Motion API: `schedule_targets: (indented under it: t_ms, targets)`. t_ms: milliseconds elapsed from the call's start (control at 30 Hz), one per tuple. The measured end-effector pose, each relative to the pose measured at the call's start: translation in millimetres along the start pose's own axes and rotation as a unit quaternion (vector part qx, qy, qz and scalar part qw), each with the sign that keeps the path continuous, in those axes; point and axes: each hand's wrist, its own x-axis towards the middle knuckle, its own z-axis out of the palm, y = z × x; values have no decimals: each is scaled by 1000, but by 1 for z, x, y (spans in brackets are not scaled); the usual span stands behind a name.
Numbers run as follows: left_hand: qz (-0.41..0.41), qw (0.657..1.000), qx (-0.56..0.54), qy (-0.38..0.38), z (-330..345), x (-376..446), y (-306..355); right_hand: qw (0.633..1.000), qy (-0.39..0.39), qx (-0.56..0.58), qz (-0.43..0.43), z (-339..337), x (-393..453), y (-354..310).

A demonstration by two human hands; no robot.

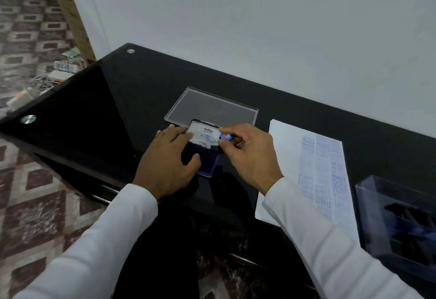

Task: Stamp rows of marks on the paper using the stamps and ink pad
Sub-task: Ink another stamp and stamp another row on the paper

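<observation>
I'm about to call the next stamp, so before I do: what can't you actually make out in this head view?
- Stamp: its face is hidden by the right hand pinching it, so inked or not is unknown.
- Ink pad: partly covered by the left hand.
- Paper: marks blurred, mostly unreadable; near end behind the right sleeve.
- Clear box: cut by the right edge, contents a dark blur.

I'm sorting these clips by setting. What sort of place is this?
Probably a home or small office room: a glossy black desk against a plain white wall, patterned tile floor, and a power strip with loose cables lying on it.
</observation>
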Motion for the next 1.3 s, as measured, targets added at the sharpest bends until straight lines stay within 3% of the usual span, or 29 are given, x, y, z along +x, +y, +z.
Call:
schedule_targets:
  t_ms: [300,600,1300]
  targets:
    - [61,996,-55,-21,33,29,76,996,69,-9,62,-67,-8,51]
    - [105,992,-33,-64,81,70,145,985,96,-68,130,-125,-2,114]
    - [122,982,-50,-133,149,140,191,976,109,-94,163,-140,50,186]
